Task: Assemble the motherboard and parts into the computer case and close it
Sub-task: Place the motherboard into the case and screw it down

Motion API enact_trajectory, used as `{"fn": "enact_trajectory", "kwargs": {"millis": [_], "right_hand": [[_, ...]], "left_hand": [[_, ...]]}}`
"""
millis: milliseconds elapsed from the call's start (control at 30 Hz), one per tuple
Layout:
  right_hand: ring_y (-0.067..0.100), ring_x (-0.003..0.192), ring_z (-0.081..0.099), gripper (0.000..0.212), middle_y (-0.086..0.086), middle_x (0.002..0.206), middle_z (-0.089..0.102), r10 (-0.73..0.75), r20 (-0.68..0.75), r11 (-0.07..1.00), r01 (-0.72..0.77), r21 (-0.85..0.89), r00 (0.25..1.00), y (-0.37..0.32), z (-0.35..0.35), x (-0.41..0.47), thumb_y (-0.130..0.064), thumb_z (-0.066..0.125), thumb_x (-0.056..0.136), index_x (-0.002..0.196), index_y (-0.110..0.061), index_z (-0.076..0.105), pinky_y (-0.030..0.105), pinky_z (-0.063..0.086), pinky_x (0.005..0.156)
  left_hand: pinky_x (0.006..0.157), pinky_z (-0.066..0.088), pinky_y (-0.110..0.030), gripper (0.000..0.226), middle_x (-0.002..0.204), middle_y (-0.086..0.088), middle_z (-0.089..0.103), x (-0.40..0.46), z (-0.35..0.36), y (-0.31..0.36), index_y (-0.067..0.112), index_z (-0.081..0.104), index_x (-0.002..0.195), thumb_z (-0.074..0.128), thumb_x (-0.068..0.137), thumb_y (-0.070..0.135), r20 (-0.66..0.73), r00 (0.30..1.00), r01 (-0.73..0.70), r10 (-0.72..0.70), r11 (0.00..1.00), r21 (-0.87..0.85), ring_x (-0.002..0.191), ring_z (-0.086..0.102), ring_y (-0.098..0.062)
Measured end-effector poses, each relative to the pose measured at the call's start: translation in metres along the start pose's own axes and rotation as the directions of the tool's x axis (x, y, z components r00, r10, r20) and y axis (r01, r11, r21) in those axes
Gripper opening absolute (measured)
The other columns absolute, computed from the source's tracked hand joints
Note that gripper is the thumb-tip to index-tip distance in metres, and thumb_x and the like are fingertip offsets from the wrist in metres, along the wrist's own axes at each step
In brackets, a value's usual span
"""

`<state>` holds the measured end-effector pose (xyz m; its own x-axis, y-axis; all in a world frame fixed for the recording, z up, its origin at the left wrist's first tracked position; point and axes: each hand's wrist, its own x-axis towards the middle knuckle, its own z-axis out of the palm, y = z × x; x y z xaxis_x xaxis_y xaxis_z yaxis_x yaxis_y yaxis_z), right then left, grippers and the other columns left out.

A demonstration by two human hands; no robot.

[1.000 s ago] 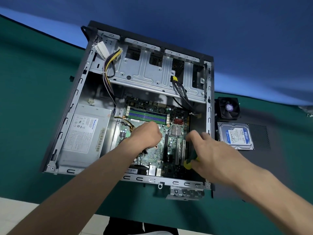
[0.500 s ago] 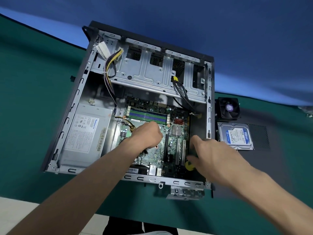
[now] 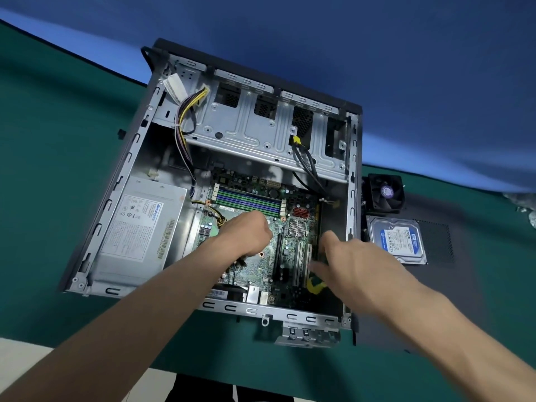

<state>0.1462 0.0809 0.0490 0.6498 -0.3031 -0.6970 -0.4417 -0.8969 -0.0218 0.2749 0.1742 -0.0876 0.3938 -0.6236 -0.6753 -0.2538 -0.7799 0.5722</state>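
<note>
Step in hand looked like seating the motherboard (image 3: 255,236) in the open case (image 3: 352,198) — board lay flat inside, by the power supply (image 3: 139,221). Left hand (image 3: 246,233) was fisted, pressing on the board; right hand (image 3: 351,265) had fingers (image 3: 329,237) fairly straight by a yellow-green tool (image 3: 314,285) — grip unclear. Next prob. screws, w/ holes lined up. Fan (image 3: 384,194), hard drive (image 3: 396,237) and side panel (image 3: 452,282) waited on the surface (image 3: 58,126) — loose cables (image 3: 307,161) hung over the board's far corner.
</note>
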Motion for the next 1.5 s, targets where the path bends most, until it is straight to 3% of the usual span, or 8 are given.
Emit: {"fn": "enact_trajectory", "kwargs": {"millis": [167, 367, 600, 700, 800, 1167, 1300, 1500], "right_hand": [[0.029, 0.077, 0.049, 0.037, 0.005, 0.099, 0.05, -0.01, -0.003, 1.0, 0.01, -0.016, 1.0, -0.002, 0.001, -0.001, -0.041, 0.046, 0.096, 0.122, -0.022, 0.026, 0.035, 0.039, 0.067], [0.022, 0.074, 0.05, 0.044, -0.007, 0.097, 0.041, -0.124, 0.01, 0.992, 0.124, -0.003, 0.992, -0.002, 0.0, 0.001, -0.045, 0.044, 0.096, 0.128, -0.03, 0.018, 0.034, 0.04, 0.066], [0.026, 0.076, 0.047, 0.033, 0.002, 0.103, 0.048, -0.089, 0.038, 0.996, 0.09, -0.02, 0.995, -0.001, -0.001, 0.002, -0.042, 0.043, 0.097, 0.12, -0.025, 0.027, 0.035, 0.04, 0.068], [0.024, 0.069, 0.045, 0.03, 0.0, 0.077, 0.049, -0.056, 0.045, 0.996, 0.059, -0.069, 0.997, 0.002, 0.0, 0.002, -0.05, 0.034, 0.099, 0.1, -0.02, 0.03, 0.034, 0.039, 0.064], [0.02, 0.071, 0.048, 0.035, -0.004, 0.087, 0.042, -0.06, 0.122, 0.997, 0.053, 0.054, 0.991, 0.004, -0.002, 0.0, -0.046, 0.047, 0.095, 0.116, -0.026, 0.027, 0.032, 0.04, 0.068], [0.031, 0.083, 0.058, 0.021, 0.005, 0.091, 0.053, -0.031, -0.054, 0.999, 0.032, 0.014, 0.998, 0.001, 0.007, -0.002, -0.04, 0.037, 0.099, 0.093, -0.021, 0.03, 0.032, 0.035, 0.064], [0.021, 0.072, 0.046, 0.021, -0.003, 0.095, 0.036, -0.045, 0.045, 0.987, 0.038, 0.156, 0.998, -0.003, 0.004, -0.006, -0.035, 0.048, 0.094, 0.1, -0.027, 0.03, 0.031, 0.035, 0.067], [0.025, 0.081, 0.049, 0.023, -0.002, 0.094, 0.042, 0.006, 0.035, 0.988, -0.011, 0.151, 0.999, -0.004, 0.005, -0.002, -0.039, 0.046, 0.097, 0.105, -0.022, 0.033, 0.032, 0.038, 0.071]], "left_hand": [[0.075, 0.053, -0.035, 0.026, 0.071, -0.004, 0.058, 0.002, 0.0, -0.002, 0.002, 0.069, 0.094, 0.048, 0.093, 0.017, -0.019, 1.0, 0.015, -0.016, 1.0, -0.01, 0.064, 0.053, -0.018], [0.064, 0.046, -0.031, 0.02, 0.071, -0.002, 0.052, 0.003, 0.0, -0.002, 0.019, 0.058, 0.078, 0.045, 0.091, 0.012, -0.018, 1.0, 0.006, -0.006, 1.0, 0.006, 0.062, 0.047, -0.016], [0.065, 0.047, -0.032, 0.019, 0.07, -0.001, 0.052, 0.004, -0.001, -0.002, 0.019, 0.056, 0.078, 0.045, 0.094, 0.017, -0.034, 0.999, 0.008, -0.007, 1.0, 0.007, 0.062, 0.048, -0.017], [0.071, 0.052, -0.036, 0.019, 0.071, -0.002, 0.053, 0.003, -0.002, -0.001, 0.019, 0.058, 0.08, 0.045, 0.094, 0.018, -0.036, 0.999, 0.009, -0.008, 1.0, 0.005, 0.063, 0.049, -0.017], [0.074, 0.052, -0.036, 0.019, 0.071, -0.002, 0.054, 0.002, -0.003, 0.0, 0.019, 0.059, 0.081, 0.045, 0.094, 0.018, -0.037, 0.999, 0.009, -0.009, 1.0, 0.007, 0.064, 0.05, -0.017], [0.074, 0.053, -0.038, 0.024, 0.072, -0.004, 0.057, 0.0, -0.004, 0.001, 0.011, 0.066, 0.087, 0.044, 0.094, 0.018, -0.027, 0.999, 0.02, -0.02, 1.0, -0.005, 0.063, 0.052, -0.018], [0.062, 0.042, -0.03, 0.021, 0.07, -0.003, 0.053, 0.0, -0.004, 0.001, 0.017, 0.062, 0.081, 0.045, 0.094, 0.015, -0.021, 1.0, 0.02, -0.02, 1.0, -0.018, 0.061, 0.047, -0.017], [0.066, 0.046, -0.031, 0.022, 0.069, -0.003, 0.055, 0.0, -0.004, 0.001, 0.015, 0.065, 0.081, 0.047, 0.093, 0.012, -0.026, 0.999, 0.026, -0.027, 0.999, -0.044, 0.061, 0.049, -0.018]]}}
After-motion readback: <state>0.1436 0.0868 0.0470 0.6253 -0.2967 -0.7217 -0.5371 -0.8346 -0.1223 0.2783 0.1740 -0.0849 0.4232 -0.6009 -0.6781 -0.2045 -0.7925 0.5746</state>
